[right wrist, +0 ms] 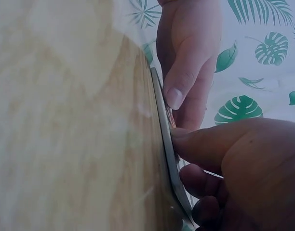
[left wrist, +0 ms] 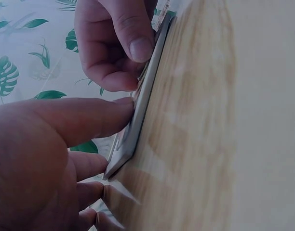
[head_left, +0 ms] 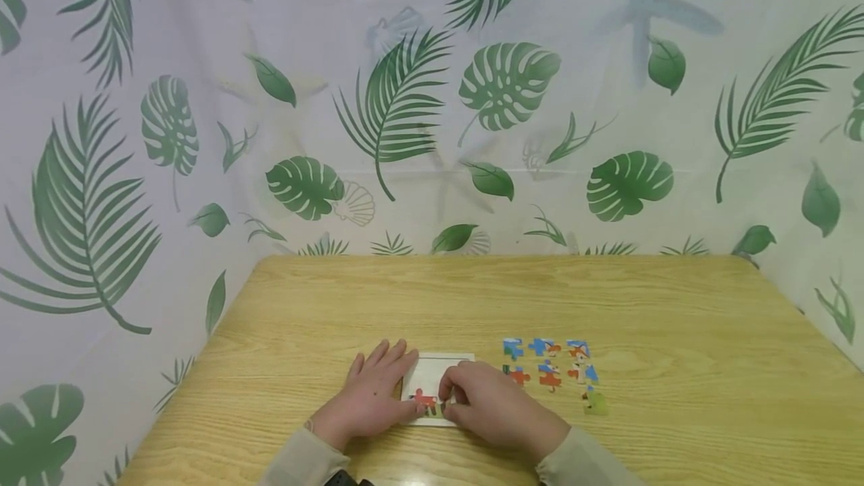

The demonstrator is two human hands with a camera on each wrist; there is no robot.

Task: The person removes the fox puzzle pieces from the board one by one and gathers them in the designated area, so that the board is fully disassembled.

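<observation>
A white puzzle tray (head_left: 439,372) lies on the table with red and green jigsaw pieces (head_left: 425,397) in its lower left part. My left hand (head_left: 378,394) lies along the tray's left edge, fingers extended, its thumb touching the pieces near the bottom rim. With curled fingers and thumb, my right hand (head_left: 496,402) pinches a small puzzle piece (head_left: 443,409) low in the tray, just right of the other pieces. The right fingers hide much of that piece. In the left wrist view, the left thumb (left wrist: 106,115) sits right at the tray's rim (left wrist: 142,103).
Right of the tray, several loose puzzle pieces (head_left: 550,376) lie in rough rows, some partly behind the right hand. A green piece (head_left: 595,402) lies nearest the front. The wooden table (head_left: 324,298) meets a leaf-patterned cloth (head_left: 418,223) at its back and sides.
</observation>
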